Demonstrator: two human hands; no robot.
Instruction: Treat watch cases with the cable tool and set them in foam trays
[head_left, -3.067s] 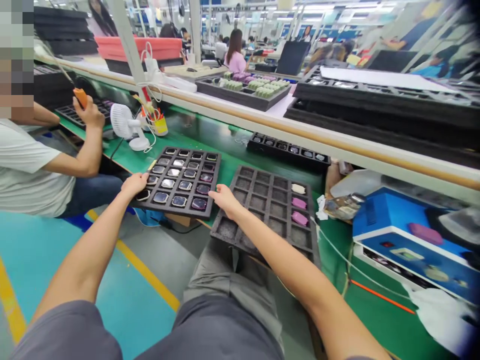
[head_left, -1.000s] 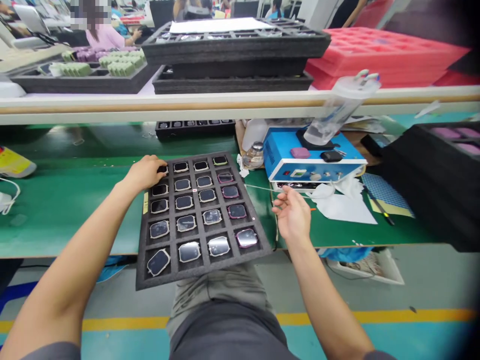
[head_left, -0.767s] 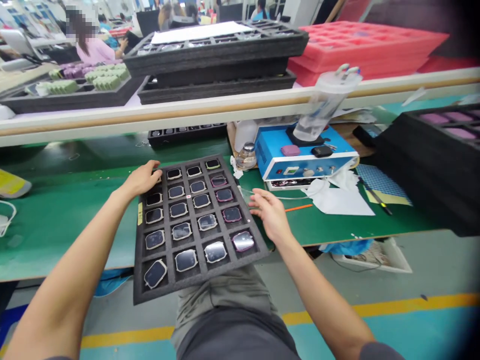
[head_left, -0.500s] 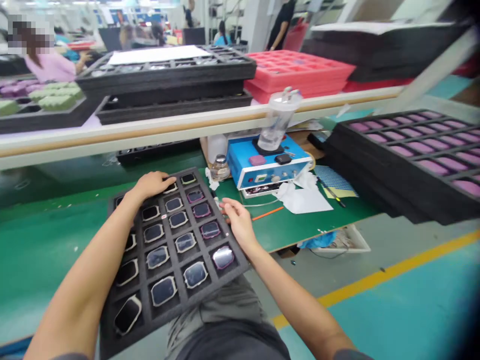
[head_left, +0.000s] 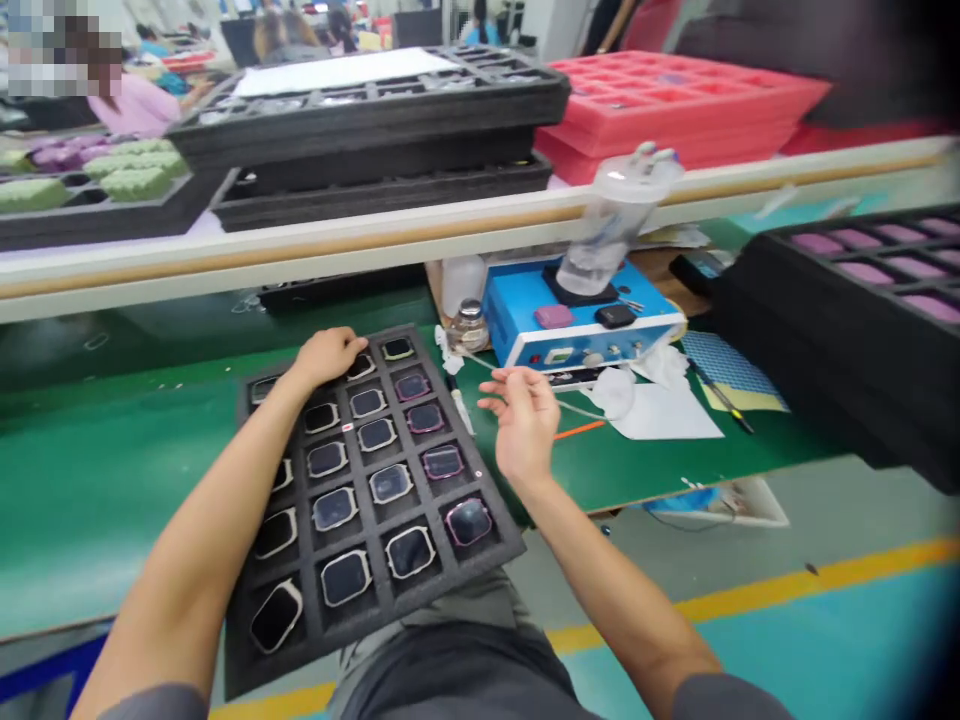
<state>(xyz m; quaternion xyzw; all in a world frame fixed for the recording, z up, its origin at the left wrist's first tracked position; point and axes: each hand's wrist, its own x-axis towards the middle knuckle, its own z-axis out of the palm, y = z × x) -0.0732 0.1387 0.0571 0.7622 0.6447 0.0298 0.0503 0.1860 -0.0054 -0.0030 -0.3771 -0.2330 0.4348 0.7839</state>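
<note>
A black foam tray (head_left: 304, 595) of square watch faces in pale, purple and green frames slopes from the green bench towards my lap. My left hand (head_left: 328, 356) is closed at its far edge, thumb beside a watch face (head_left: 361, 367); the fingertips are partly hidden. To the right of the tray, my right hand (head_left: 523, 425) is raised above the bench, fingers curled round a thin grey cable (head_left: 581, 409). That cable passes through the hand from the glass jar (head_left: 469, 325) side and loops back to the right. A white pen-like piece (head_left: 461, 408) lies beside the tray.
A blue control box (head_left: 581, 335) carries a clear cup (head_left: 611, 225). White paper (head_left: 671, 412), an orange strip (head_left: 579, 430) and a yellow-black pen (head_left: 731, 403) lie on the bench. Foam trays fill the shelf (head_left: 360, 245) above; a stack of black trays (head_left: 817, 340) stands right.
My right hand has lifted away from the tray's right edge and moved right, raising the cable. The left hand stays at the tray's far edge. The view has shifted.
</note>
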